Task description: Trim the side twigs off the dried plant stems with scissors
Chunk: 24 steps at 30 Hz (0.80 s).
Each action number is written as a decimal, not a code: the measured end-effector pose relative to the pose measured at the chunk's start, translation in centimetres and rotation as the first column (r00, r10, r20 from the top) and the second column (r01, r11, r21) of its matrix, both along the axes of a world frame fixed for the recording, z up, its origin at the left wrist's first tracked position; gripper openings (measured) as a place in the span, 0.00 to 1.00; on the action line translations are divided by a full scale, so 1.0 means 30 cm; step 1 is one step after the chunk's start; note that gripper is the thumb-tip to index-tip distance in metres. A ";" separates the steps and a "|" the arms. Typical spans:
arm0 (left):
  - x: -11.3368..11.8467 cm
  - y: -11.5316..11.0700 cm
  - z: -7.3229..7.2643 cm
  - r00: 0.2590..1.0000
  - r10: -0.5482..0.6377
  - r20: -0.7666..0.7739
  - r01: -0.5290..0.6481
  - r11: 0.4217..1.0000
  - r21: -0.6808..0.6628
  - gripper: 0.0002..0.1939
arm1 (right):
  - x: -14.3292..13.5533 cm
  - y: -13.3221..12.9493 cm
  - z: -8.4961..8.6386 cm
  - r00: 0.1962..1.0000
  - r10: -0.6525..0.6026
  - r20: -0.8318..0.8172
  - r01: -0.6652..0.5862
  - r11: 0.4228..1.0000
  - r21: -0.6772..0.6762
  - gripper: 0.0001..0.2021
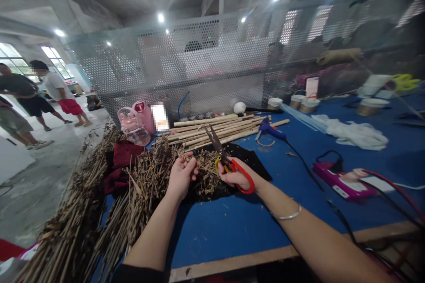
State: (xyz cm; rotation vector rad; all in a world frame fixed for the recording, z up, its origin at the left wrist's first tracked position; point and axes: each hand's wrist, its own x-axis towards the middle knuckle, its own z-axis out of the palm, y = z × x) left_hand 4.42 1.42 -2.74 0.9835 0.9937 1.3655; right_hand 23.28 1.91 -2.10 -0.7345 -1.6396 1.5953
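Note:
My right hand [236, 173] grips a pair of scissors [217, 143] by the red and yellow handles, with the blades parted and pointing up and away. My left hand [182, 172] is closed in a pinch beside the scissors, apparently on a thin dried plant stalk; its end is hard to make out among the pieces behind. Beneath both hands, dried plant bits [207, 185] lie heaped on a black cloth [254, 161]. Bundles of dried stalks [142, 185] spread left of my left hand.
Wooden sticks [229, 128] lie behind the heap, near a blue glue gun [270, 129]. A pink bag [142, 115] stands at the back left. On the right are a purple power strip [345, 183] with cables, white gloves [355, 132] and paper cups [373, 106]. People stand far left.

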 end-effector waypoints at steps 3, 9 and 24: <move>-0.001 0.008 -0.015 0.999 0.030 -0.034 -0.030 0.999 -0.023 0.22 | 0.009 0.008 -0.005 0.999 -0.012 -0.038 0.012 1.000 -0.007 0.08; -0.011 0.020 -0.031 0.995 0.063 -0.075 -0.065 0.998 -0.021 0.18 | 0.056 0.047 -0.023 0.985 0.074 -0.158 -0.083 0.995 -0.052 0.09; -0.001 0.005 -0.013 0.997 0.074 -0.004 -0.074 0.997 0.006 0.22 | 0.078 0.046 -0.011 0.993 0.117 -0.025 -0.118 0.993 -0.006 0.09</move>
